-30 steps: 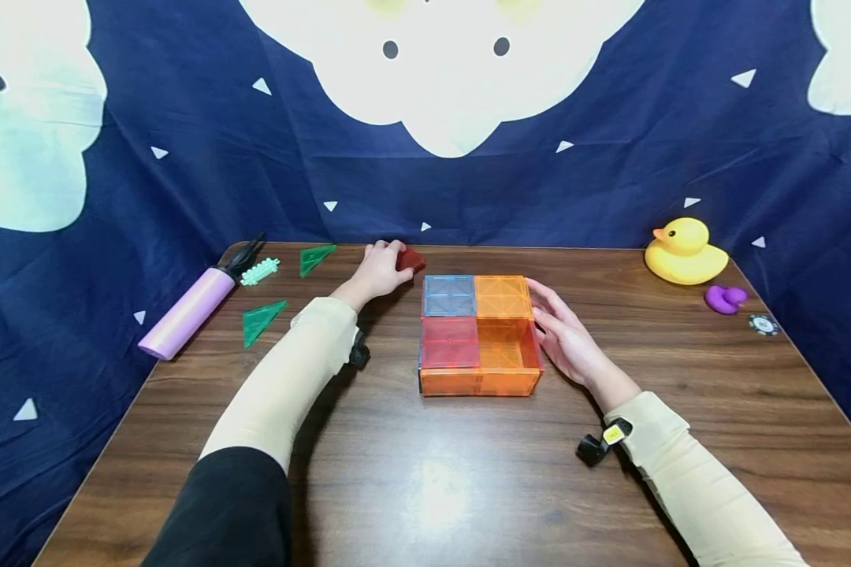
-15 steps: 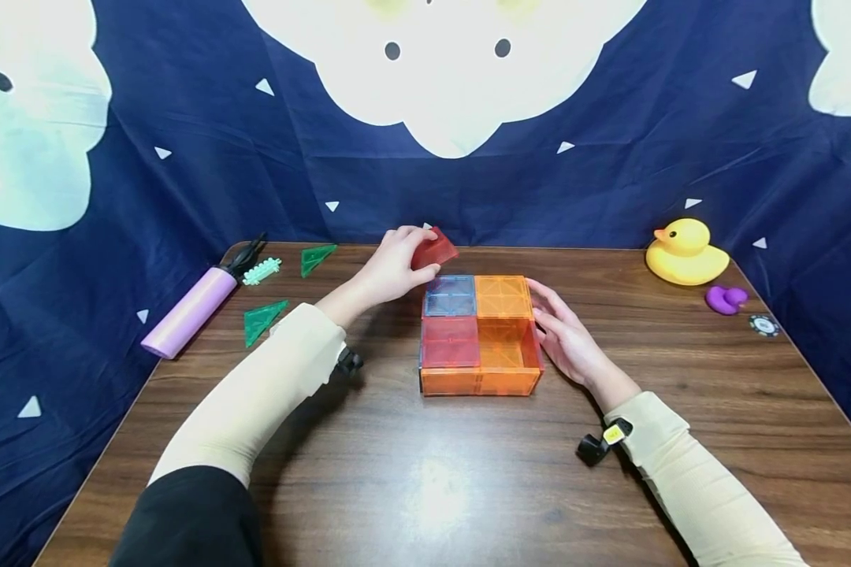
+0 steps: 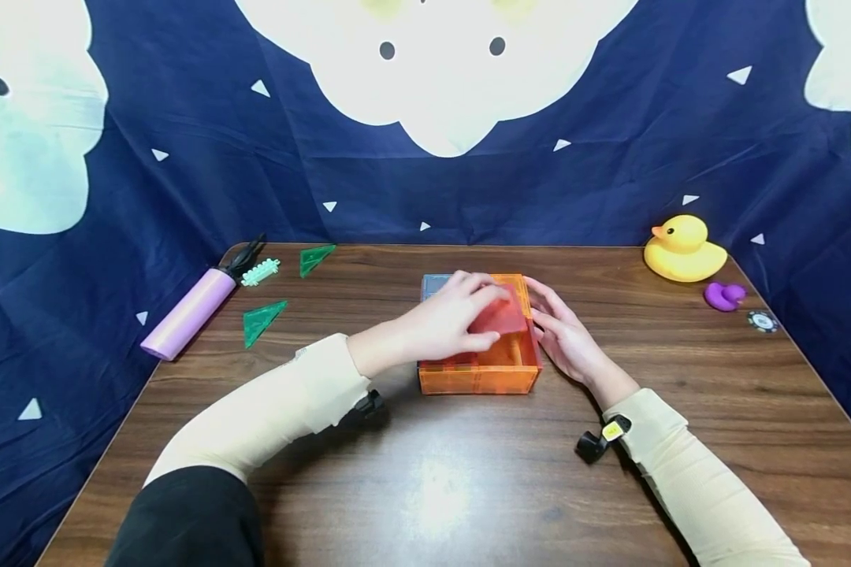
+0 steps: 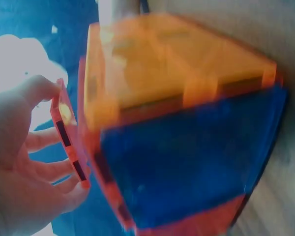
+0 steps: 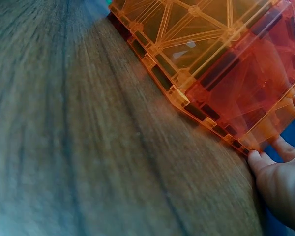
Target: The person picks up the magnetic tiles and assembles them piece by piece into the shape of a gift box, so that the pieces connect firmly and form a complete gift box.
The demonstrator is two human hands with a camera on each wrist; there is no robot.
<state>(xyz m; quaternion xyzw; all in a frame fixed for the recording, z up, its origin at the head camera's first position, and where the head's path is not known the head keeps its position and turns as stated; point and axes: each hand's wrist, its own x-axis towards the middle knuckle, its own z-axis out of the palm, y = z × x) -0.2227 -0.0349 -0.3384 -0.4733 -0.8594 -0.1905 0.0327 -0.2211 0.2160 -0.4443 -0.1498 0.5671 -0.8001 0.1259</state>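
Left hand (image 3: 445, 319) pinching red tile (image 3: 498, 316) by edges, right hand (image 3: 566, 337) flat against box (image 3: 479, 378); likely light, stiff, slick plastic.

This is looking like a staged play or recording corner rather than a lived-in room. A dark blue cloth backdrop (image 3: 468, 189) printed with big white cloud shapes and small triangles is hanging behind and wrapping around a brown wooden table (image 3: 468, 488). Toys are lying about on the tabletop: a yellow rubber duck (image 3: 684, 250), a small purple duck (image 3: 725, 296), green plastic triangles (image 3: 261, 321), a lilac hand pump (image 3: 187, 313) and a box of see-through coloured tiles (image 3: 479, 376).
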